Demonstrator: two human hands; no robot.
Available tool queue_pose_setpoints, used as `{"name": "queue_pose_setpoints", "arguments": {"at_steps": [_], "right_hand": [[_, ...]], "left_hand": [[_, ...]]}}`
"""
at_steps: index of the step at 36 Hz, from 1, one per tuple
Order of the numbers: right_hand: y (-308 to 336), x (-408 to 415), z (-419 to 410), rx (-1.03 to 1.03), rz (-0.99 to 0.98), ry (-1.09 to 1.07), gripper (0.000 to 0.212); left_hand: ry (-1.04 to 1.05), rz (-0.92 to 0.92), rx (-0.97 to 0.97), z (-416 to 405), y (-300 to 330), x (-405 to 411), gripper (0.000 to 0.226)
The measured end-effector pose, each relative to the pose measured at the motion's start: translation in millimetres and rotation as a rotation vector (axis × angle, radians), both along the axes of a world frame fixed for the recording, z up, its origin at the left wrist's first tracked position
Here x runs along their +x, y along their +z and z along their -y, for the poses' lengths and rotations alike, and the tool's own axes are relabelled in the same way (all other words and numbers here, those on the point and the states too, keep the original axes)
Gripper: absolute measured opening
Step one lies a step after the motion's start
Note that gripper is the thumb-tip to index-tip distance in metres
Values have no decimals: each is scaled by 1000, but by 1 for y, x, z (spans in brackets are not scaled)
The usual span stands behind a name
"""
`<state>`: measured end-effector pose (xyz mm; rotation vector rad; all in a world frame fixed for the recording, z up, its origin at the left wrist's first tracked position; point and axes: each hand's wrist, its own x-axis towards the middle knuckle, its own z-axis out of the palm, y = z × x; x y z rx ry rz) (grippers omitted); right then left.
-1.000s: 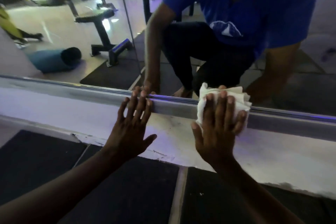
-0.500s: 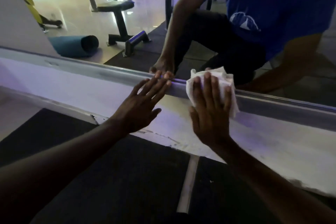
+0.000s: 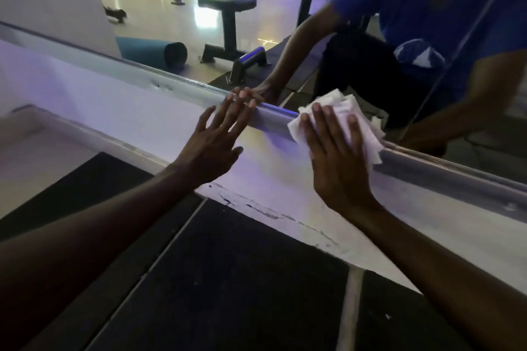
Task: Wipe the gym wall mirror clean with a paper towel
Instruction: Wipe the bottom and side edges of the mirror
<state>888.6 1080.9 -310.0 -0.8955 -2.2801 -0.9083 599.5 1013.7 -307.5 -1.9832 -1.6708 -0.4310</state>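
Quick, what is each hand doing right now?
Left hand: open, fingers straight, tips resting on the mirror frame, holding nothing.
Right hand: open, flat, pressing the paper towel against the mirror's bottom edge.

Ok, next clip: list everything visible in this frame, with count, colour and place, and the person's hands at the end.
mirror: one, on the wall, fills the upper frame.
metal trim: one, silver, along the mirror's bottom edge.
wall base: one, white, chipped paint, under the trim.
floor mats: black, bottom of frame.
paper towel: one, white, crumpled, against the trim and lower glass.
bench: one, black, seen in the reflection.
rolled mat: one, blue, reflected, lying on the floor.
reflected person: one, blue shirt, dark trousers, crouching.
left hand: fingers spread flat, tips on the trim.
right hand: flat, presses the paper towel.
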Motion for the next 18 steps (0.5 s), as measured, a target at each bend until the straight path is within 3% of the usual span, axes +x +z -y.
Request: {"name": "queue_pose_setpoints", "arguments": {"at_steps": [6,10,18], "right_hand": [[-16,13,2,34,-233,-234,68],[-24,-53,2,-35,-417,-408,83],[-4,-271,-1,-127,-27,-120,90]], "left_hand": [[147,30,128,-13,-10,-114,88],[158,83,175,-26,-17,-189,79],[-4,215,283,-52,-32,-269,78]]}}
